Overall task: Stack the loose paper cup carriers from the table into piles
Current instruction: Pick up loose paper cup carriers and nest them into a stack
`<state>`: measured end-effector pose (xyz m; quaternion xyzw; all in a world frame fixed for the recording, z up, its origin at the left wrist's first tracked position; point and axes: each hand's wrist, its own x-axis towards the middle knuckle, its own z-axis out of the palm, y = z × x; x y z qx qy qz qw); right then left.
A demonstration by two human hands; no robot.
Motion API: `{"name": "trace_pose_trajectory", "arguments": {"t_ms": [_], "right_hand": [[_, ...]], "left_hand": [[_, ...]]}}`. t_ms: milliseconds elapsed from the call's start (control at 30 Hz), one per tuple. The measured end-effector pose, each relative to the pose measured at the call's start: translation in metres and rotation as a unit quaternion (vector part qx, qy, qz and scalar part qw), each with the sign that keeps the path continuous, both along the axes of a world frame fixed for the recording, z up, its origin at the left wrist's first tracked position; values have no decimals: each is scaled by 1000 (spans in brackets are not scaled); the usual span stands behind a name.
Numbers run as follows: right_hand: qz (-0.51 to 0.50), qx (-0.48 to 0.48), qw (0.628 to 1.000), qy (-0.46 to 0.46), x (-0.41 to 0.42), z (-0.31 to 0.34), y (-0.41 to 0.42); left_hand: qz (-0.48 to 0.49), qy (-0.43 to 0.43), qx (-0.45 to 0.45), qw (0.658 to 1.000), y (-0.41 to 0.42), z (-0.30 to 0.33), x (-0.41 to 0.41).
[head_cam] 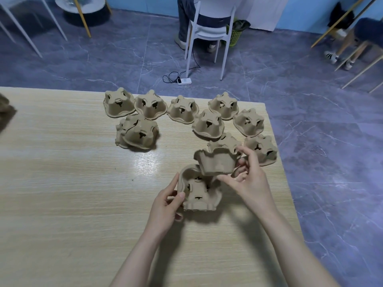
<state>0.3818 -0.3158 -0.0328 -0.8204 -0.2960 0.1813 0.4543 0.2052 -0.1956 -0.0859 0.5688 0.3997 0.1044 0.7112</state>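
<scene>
We look down on a pale wooden table point(62, 183) that fills the lower left of the frame, with grey marbled floor beyond it.

Near the lower centre, the left hand point(165, 206) grips a brown pulp cup carrier point(199, 189) by its left rim, thumb on the near side and fingers curled round the edge. This carrier is tilted so that we see into its hollow underside.

Just above and to the right, the right hand point(248, 179) holds a second carrier point(217, 162) lifted off the table, the thumb under its lower edge and the fingers curled behind its right side. Its lower corner touches or overlaps the top edge of the carrier in the left hand.

More loose carriers sit upside down across the far part of the table. A row of four runs along the far edge, from the leftmost one point(118, 104) to the rightmost one point(223, 104). Below the row at centre left, a small pile point(137, 131) of at least two carriers lies nested unevenly. At centre right, several single carriers cluster near the table's right edge, one point(261, 149) just beside the right hand.

At the top centre stands a white chair point(207, 32) with a seated person, only partly in view.
</scene>
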Motion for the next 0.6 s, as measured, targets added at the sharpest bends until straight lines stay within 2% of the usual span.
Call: {"name": "trace_pose_trajectory", "arguments": {"t_ms": [167,500,600], "right_hand": [[12,-10,997,-78,-17,-6,-14],[36,33,995,-85,-32,-17,-28],[49,19,994,-96,-40,-23,-28]], "left_hand": [[-4,5,3,1000,0,2,-2],[-26,22,14,999,7,1,-3],[-25,21,25,999,7,-5,-5]]}}
